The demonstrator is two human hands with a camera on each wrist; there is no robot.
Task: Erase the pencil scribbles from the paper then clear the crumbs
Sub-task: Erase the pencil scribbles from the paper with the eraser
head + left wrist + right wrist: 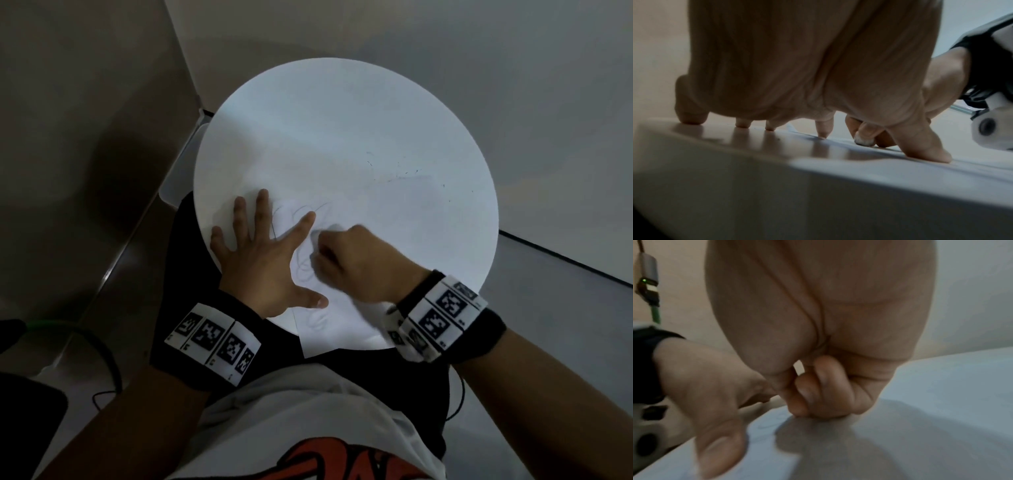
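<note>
A white sheet of paper (342, 329) lies on the round white table (342, 120), reaching its near edge. Faint pencil scribbles (303, 270) loop across the sheet between my hands. My left hand (267, 263) is spread flat, its fingertips (822, 134) and thumb pressing the paper down. My right hand (332, 250) is curled just right of it, its fingertips (803, 404) bunched on the paper over the scribbles. A small white tip, seemingly the eraser (863, 142), shows under them; the rest is hidden. Dark crumbs (400, 171) speckle the table farther back right.
The table stands in a corner between two pale walls. A white box-like object (181, 161) sits under its left edge. A green cable (102, 346) runs over the floor at lower left. My lap is right under the table's near edge.
</note>
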